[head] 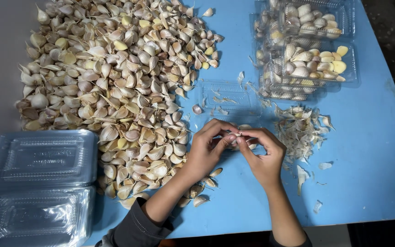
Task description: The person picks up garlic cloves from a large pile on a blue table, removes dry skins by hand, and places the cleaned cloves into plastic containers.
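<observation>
Blue table [376,151], dark floor [394,27] beyond, even light

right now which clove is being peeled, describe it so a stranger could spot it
On the blue table, right of the big heap of unpeeled cloves, two hands meet. The garlic clove is pinched between left hand and right hand, the only one lifted off the table.

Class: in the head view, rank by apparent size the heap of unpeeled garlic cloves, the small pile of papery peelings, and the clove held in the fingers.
1. Heap of unpeeled garlic cloves
2. Pile of papery peelings
3. Held clove, mostly hidden by both hands.
</observation>
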